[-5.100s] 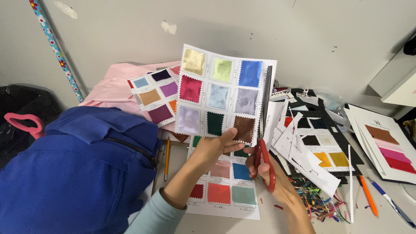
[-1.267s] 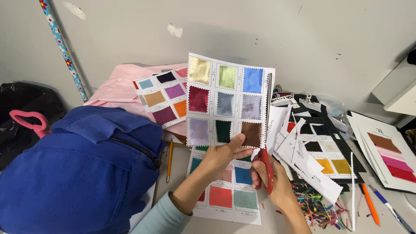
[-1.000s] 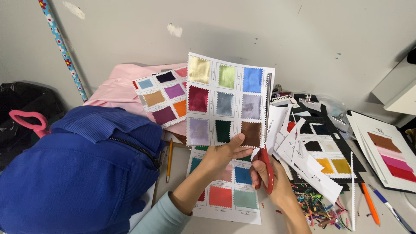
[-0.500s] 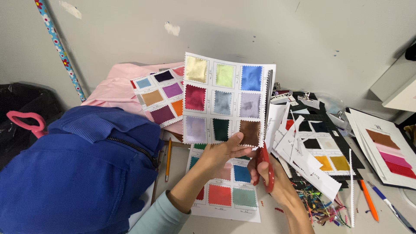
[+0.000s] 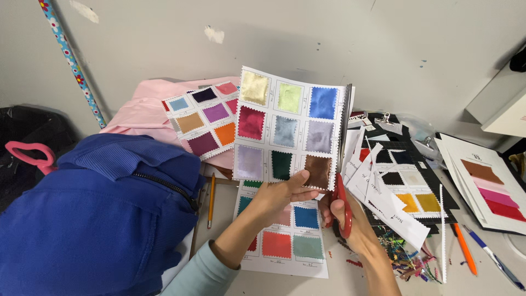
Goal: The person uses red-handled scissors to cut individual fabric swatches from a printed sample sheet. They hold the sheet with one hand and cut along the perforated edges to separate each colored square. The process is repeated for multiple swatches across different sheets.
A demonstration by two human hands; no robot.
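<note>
The single head view looked down and forward from close above the bench point(image 5: 356, 279), facing a pale wall point(image 5: 329, 38); both forearms entered from the bottom edge, hands near the frame's middle

The swatch sheet point(image 5: 287, 129) stands upright between the left hand point(image 5: 279, 194) below it and the wall behind. The scissors point(image 5: 343, 181) run along its right edge, in the right hand point(image 5: 350, 222). A 2nd swatch sheet point(image 5: 204, 118) leans behind it to the left, on folded fabric point(image 5: 142, 109). A 3rd sheet point(image 5: 285, 241) lies flat under the hands. A backpack point(image 5: 82, 214) sits left; a pencil point(image 5: 210, 200) lies beside it. Cut cards point(image 5: 383, 186) pile right.
</note>
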